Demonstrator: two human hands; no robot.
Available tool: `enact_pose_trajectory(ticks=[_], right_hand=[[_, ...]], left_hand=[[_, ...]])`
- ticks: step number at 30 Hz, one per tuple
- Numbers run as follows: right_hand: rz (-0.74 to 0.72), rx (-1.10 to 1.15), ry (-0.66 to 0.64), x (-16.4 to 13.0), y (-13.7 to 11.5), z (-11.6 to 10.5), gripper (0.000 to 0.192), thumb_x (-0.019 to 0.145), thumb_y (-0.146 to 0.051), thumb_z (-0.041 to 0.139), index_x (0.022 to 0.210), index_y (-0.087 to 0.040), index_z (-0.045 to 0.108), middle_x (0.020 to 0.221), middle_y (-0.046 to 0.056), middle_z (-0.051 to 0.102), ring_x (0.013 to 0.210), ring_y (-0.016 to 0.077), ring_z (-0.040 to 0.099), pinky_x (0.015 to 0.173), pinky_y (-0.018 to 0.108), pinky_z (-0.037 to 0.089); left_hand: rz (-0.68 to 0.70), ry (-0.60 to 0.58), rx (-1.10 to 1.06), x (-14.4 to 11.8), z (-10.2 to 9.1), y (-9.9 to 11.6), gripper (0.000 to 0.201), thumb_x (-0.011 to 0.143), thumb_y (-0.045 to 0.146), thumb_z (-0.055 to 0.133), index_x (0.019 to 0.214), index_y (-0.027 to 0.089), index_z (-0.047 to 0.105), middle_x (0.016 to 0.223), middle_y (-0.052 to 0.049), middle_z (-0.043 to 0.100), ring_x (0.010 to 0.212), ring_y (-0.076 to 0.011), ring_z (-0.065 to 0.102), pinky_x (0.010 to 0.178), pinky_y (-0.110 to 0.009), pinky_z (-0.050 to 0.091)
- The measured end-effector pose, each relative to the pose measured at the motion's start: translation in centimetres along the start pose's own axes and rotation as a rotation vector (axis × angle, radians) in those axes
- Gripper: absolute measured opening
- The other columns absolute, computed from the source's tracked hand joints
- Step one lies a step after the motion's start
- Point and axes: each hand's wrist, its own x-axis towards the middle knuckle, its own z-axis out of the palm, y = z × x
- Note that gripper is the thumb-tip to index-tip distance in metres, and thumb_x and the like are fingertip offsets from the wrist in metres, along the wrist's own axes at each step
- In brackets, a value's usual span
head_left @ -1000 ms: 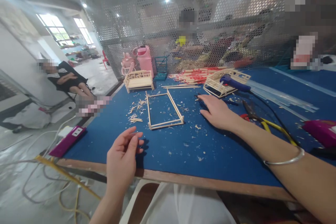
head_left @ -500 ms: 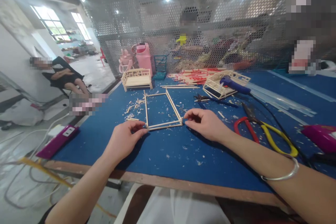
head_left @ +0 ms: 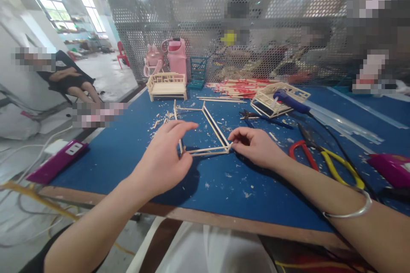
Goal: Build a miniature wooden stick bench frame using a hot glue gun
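Note:
A rectangular frame of thin wooden sticks (head_left: pixel 208 152) lies on the blue tabletop in front of me, with short uprights at its corners. My right hand (head_left: pixel 256 146) pinches its near right corner between thumb and fingertips. Above the near left corner hovers my left hand (head_left: pixel 168 153), thumb and forefinger spread apart, hiding part of the left stick. Wood chips and glue scraps are scattered around the frame. Behind it stands a small wooden bench model (head_left: pixel 167 87), and a second stick model (head_left: pixel 270 101) is tipped beside a blue glue gun (head_left: pixel 290 102).
Pliers with red and yellow handles (head_left: pixel 341 168) lie right of my right hand, near dark cutters (head_left: pixel 265 119). Clear glue sticks (head_left: pixel 346 123) and a pile of red-tipped sticks (head_left: pixel 240 88) lie farther back. A purple power strip (head_left: pixel 57 162) sits at the left edge. A person (head_left: pixel 68 74) reclines beyond.
My left hand has lifted from the near left corner, its fingers opening and moving right. The frame has shifted slightly right in view, with my right hand still at its corner.

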Motion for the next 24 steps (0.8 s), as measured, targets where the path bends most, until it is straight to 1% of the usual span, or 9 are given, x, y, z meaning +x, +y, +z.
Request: enact_pose_trajectory(ticks=[2,5,8,10,13,15,17,20,24], right_hand=[[0.003,0.011,-0.011,0.0,0.0,0.0,0.012,0.059,-0.022,0.051,0.068,-0.02,0.058,0.057,-0.003,0.051,0.053,0.0112,0.043,0.051,0.025,0.037],[-0.008,0.032,-0.022,-0.1,0.1,-0.1,0.017,0.055,-0.019,0.046,0.07,-0.02,0.056,0.061,-0.002,0.053,0.056,0.0115,0.046,0.054,0.024,0.038],[-0.033,0.019,-0.022,-0.1,0.3,-0.3,0.02,0.054,-0.017,0.044,0.071,-0.02,0.055,0.063,-0.002,0.053,0.058,0.0115,0.047,0.056,0.024,0.038],[-0.039,-0.005,-0.016,-0.1,0.5,-0.4,0.02,0.055,-0.017,0.043,0.071,-0.02,0.055,0.063,-0.002,0.054,0.057,0.0113,0.046,0.055,0.024,0.038],[-0.03,-0.021,0.008,0.0,0.6,-0.4,0.018,0.057,-0.017,0.042,0.071,-0.02,0.055,0.063,-0.002,0.054,0.055,0.011,0.044,0.053,0.024,0.037],[-0.016,-0.022,0.027,0.1,0.6,-0.4,0.017,0.059,-0.018,0.043,0.071,-0.02,0.055,0.062,-0.002,0.054,0.053,0.011,0.044,0.052,0.025,0.036],[-0.007,-0.014,0.044,0.1,0.5,-0.4,0.016,0.06,-0.018,0.043,0.07,-0.02,0.054,0.061,-0.001,0.055,0.053,0.0114,0.045,0.051,0.025,0.036],[-0.041,0.022,0.056,0.1,0.4,-0.4,0.017,0.058,-0.017,0.043,0.07,-0.02,0.055,0.063,-0.001,0.056,0.056,0.0125,0.048,0.053,0.025,0.038],[-0.142,0.024,0.086,0.1,0.5,-0.6,0.025,0.057,-0.013,0.042,0.074,-0.019,0.058,0.067,0.0,0.059,0.063,0.0139,0.053,0.06,0.026,0.041]], left_hand=[[0.075,-0.119,0.005,1.3,-0.2,0.4,0.055,0.063,0.008,0.048,0.115,0.019,0.06,0.118,-0.006,0.06,0.114,-0.0244,0.052,0.1,-0.036,0.04],[-0.003,-0.23,-0.072,2.7,-0.6,-0.2,0.052,0.063,0.01,0.051,0.113,0.019,0.061,0.118,-0.006,0.061,0.112,-0.0264,0.054,0.099,-0.04,0.041],[-0.086,-0.31,-0.439,2.2,-1.5,-1.7,0.054,0.062,0.01,0.057,0.114,0.024,0.061,0.122,-0.005,0.06,0.115,-0.0266,0.052,0.096,-0.04,0.043],[-0.103,-0.259,-0.84,0.9,-2.3,-2.8,0.051,0.062,0.012,0.062,0.111,0.026,0.063,0.123,-0.004,0.06,0.118,-0.0257,0.051,0.094,-0.037,0.046],[-0.272,0.014,-1.15,-1.4,-3.3,-4.2,0.032,0.062,0.018,0.066,0.093,0.023,0.072,0.105,-0.004,0.068,0.101,-0.0208,0.058,0.081,-0.029,0.051],[-0.436,0.212,-1.108,-2.6,-3.6,-4.9,0.014,0.06,0.021,0.07,0.074,0.021,0.074,0.08,-0.002,0.07,0.079,-0.0148,0.061,0.067,-0.023,0.051],[-0.591,0.293,-0.932,-3.3,-3.6,-5.5,0.008,0.058,0.024,0.073,0.066,0.022,0.073,0.064,0.001,0.067,0.063,-0.0109,0.057,0.057,-0.021,0.046],[-0.73,0.175,-0.482,-2.9,-3.2,-5.8,0.02,0.058,0.032,0.075,0.076,0.021,0.075,0.059,0.001,0.067,0.054,-0.0107,0.053,0.054,-0.023,0.042],[-0.586,-0.096,-0.058,0.4,-1.7,-5.8,0.023,0.064,0.038,0.069,0.076,0.02,0.076,0.054,0.001,0.066,0.052,-0.0139,0.055,0.054,-0.025,0.041]])
